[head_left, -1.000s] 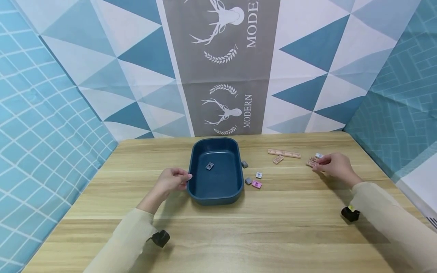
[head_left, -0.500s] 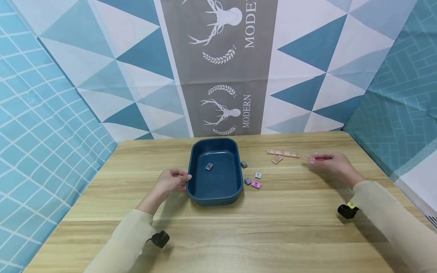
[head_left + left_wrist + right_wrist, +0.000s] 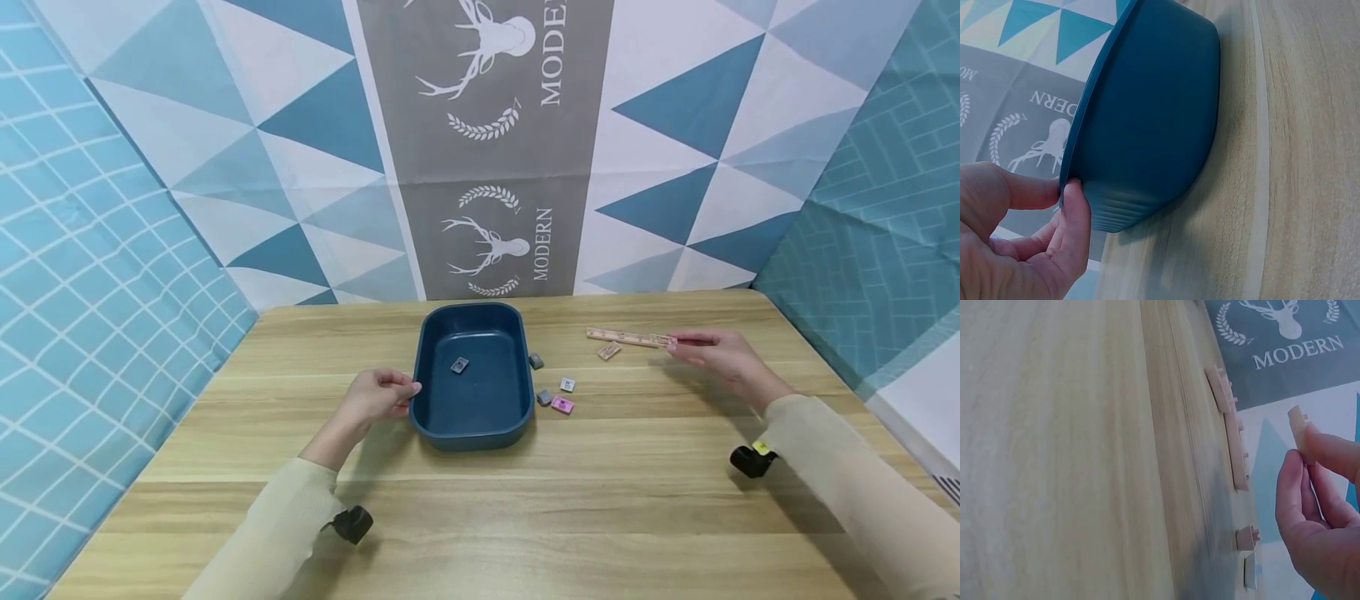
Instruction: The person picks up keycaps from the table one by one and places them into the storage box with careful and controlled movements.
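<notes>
On the left, my left hand [image 3: 378,394] pinches the rim of a dark blue basin [image 3: 1147,106] between thumb and fingers. Inside the basin lies one grey keycap [image 3: 459,365]. My right hand [image 3: 712,357] holds a small beige keycap [image 3: 1298,430] by its end, raised off the table. In the head view this keycap overlaps the right end of a long beige spacebar keycap [image 3: 618,336]; the right wrist view shows them apart. A shorter beige keycap [image 3: 609,351] lies in front of the spacebar. Two more keycaps, one beige [image 3: 1246,538] and one pale [image 3: 1251,571], are hidden behind my hand in the head view.
Right of the basin lie two grey keycaps [image 3: 544,397], a white keycap [image 3: 567,385] and a pink keycap [image 3: 562,405]. The wooden table [image 3: 480,533] meets a patterned cloth backdrop [image 3: 487,167] at its far edge.
My right hand has picked the small beige keycap up off the table and carried it left towards the spacebar. My left hand has stayed on the basin's rim.
</notes>
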Demonstrator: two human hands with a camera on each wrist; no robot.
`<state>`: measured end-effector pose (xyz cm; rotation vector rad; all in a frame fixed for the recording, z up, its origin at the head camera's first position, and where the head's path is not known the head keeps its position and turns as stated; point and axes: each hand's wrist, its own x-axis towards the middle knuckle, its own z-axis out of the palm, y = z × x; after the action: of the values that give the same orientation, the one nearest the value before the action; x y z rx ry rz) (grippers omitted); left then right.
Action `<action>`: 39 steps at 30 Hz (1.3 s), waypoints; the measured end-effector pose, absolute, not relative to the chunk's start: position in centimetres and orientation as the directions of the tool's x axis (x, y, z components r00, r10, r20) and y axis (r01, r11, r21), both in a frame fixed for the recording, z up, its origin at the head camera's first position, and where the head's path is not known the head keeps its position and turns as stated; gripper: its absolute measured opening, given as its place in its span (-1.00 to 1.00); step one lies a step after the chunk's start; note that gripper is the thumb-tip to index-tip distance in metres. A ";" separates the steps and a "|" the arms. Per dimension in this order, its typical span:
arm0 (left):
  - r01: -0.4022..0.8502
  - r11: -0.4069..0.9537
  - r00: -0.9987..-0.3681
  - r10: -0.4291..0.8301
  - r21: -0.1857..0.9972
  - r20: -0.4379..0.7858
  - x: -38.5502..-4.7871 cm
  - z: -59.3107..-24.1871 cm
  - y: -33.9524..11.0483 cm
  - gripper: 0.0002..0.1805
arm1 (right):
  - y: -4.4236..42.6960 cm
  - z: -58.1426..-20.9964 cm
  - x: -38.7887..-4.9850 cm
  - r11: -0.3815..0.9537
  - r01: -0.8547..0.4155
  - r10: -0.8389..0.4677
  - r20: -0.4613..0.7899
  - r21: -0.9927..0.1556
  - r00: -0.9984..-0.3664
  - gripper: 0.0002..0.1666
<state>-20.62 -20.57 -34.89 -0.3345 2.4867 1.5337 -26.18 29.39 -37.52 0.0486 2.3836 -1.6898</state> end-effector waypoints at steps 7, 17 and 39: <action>-0.293 0.434 -0.955 -0.084 0.852 -0.285 -20.6 -34.8 -20.5 -0.73 | 28.8 -37.5 -26.6 0.383 0.137 -0.114 -0.193 -0.914 -0.975 -0.31; -0.293 0.447 -0.955 -0.094 0.845 -0.281 -20.4 -34.7 -20.5 -0.73 | 27.5 -36.9 -26.9 0.405 0.129 -0.133 -0.198 -0.905 -0.971 -0.13; -0.280 0.449 -0.960 -0.107 0.848 -0.260 -20.3 -34.8 -20.4 -0.72 | 24.6 -35.3 -28.0 0.397 0.100 -0.168 -0.180 -0.912 -0.969 -0.22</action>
<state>-20.30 -20.38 -34.80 -0.3412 2.5268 1.5273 -27.98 24.58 -35.31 -0.0602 2.4125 -1.6014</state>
